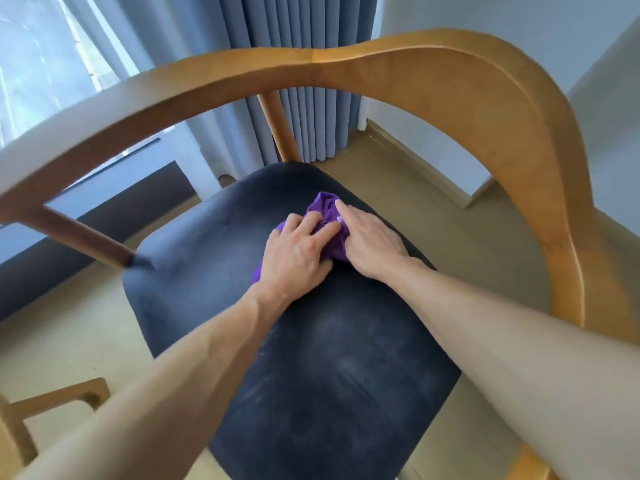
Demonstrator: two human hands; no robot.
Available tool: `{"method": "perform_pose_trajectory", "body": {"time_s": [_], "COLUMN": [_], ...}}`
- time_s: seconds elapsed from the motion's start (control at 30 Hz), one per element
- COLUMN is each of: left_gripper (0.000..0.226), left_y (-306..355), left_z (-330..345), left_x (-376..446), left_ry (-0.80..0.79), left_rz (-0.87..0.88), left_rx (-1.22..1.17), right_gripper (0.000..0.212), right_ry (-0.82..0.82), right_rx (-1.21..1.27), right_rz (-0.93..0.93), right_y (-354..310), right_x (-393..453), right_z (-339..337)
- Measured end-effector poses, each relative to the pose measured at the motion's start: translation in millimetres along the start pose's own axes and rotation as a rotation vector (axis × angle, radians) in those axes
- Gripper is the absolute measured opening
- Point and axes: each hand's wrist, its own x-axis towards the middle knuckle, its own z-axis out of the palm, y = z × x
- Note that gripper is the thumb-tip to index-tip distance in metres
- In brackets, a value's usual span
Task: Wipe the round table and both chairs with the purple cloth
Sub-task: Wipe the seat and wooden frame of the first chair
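Fingers of the left hand (298, 251) and right hand (372, 242) lie nearly straight, pressing the bunched cloth (327, 211) flat on the seat (329, 358) toward its back edge. This looks like the chair-wiping step — pale streaks nearer the front suggest drawing the cloth that way next, then over the wooden frame (450, 74).

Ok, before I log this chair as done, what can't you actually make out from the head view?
- Purple cloth: mostly covered by the left hand and right hand; its full spread is hidden.
- Seat near edge: cut off by the bottom of the frame and both forearms.
- Round table and second chair: not identifiable; only a wooden piece shows at the lower left edge.
- Left armrest: blurred, so its surface cannot be judged.
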Motion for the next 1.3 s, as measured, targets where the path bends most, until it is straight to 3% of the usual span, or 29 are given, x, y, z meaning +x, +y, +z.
{"method": "perform_pose_trajectory", "body": {"time_s": [0.07, 0.1, 0.17, 0.3, 0.4, 0.5, 0.7, 0.87, 1.1, 1.2, 1.3], "left_gripper": [0.065, 0.068, 0.068, 0.048, 0.046, 0.052, 0.051, 0.054, 0.044, 0.045, 0.046], "left_y": [-43.5, -69.5, -120.9, -148.0, -110.0, -64.8, 58.8, 133.5, 107.0, 92.3, 121.0], "left_z": [-13.7, -21.4, -32.9, -32.7, -23.5, -13.4, 2.0, 21.4, 6.0, 3.4, 3.9], "left_x": [-5.1, -9.3, -21.8, -11.9, 34.5, 63.4, 57.5, -1.6, -89.3, -79.7, -45.0], "left_ry": [-0.057, -0.073, -0.036, 0.030, 0.062, 0.067, -0.012, -0.154, -0.314, -0.295, -0.192], "left_rz": [0.186, 0.197, -0.030, -0.766, -0.887, -0.738, -0.094, 0.389, 1.039, 0.998, 0.553], "left_rx": [0.110, 0.158, 0.167, 0.020, 0.001, 0.007, 0.022, -0.022, -0.061, -0.029, -0.053], "right_gripper": [0.066, 0.066, 0.062, 0.059, 0.056, 0.053, 0.048, 0.047, 0.050, 0.051, 0.050], "right_ry": [-0.024, -0.037, -0.052, -0.077, -0.100, -0.081, 0.099, -0.036, -0.292, -0.292, -0.281], "right_rx": [-0.046, -0.068, -0.061, 0.125, 0.337, 0.550, 0.508, 0.261, -0.018, -0.051, -0.060], "right_rz": [-0.027, -0.037, -0.042, -0.013, 0.043, 0.142, 0.174, 0.181, 0.156, 0.151, 0.142], "right_y": [5.2, 8.8, 14.6, 20.1, 25.7, 27.5, 31.3, 32.7, 28.5, 25.7, 24.0], "right_x": [-7.5, -9.9, -11.1, -6.4, -2.8, 1.4, 2.3, -8.5, -42.3, -48.7, -52.5], "right_z": [4.9, 5.4, 4.5, -6.1, -19.6, -35.5, -53.9, -55.0, -33.5, -30.6, -30.1]}}
